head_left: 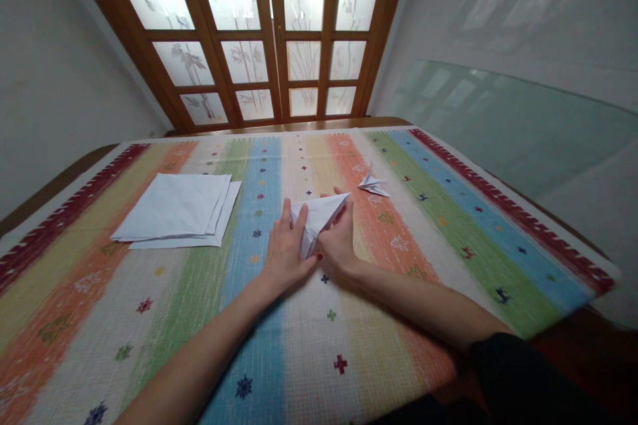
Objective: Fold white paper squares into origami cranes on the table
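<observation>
White folded paper (321, 214) is held between left hand (285, 247), fingers slightly spread, and right hand (341, 243), fingers curled. Uneven pressure could crease it askew.

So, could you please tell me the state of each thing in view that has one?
Folded paper: creased to a point, held.
Left hand: fingers on its left part.
Right hand: holding its right side.
Paper stack: lying flat, edges uneven.
Small paper figure: folded, not held.
Tablecloth: spread out.
Wooden doors: shut or nearly so; light shows between them.
</observation>
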Tool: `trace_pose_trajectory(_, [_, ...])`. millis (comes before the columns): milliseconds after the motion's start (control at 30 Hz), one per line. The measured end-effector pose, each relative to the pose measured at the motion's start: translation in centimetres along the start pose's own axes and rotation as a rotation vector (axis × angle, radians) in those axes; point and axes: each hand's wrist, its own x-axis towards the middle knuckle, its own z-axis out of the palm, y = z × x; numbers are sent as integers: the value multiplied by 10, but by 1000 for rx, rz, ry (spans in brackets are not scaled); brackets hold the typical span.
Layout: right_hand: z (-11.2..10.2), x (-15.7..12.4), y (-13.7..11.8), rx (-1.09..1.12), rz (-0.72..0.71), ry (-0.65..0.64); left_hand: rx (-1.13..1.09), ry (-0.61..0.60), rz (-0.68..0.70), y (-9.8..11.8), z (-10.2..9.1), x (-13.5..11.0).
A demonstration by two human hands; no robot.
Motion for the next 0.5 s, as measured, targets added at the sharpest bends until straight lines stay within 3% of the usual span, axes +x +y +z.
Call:
trace_pose_trajectory(233, [0,4,11,74,100,63,-24,7,33,8,-2,-3])
trace_pose_trajectory(367, [-3,8,17,-34,137,81,-118,-14,26,9,-2,-4])
trace_pose_trajectory(500, [-9,17,21,-247,66,-74,-256,24,-95,-1,-6,2])
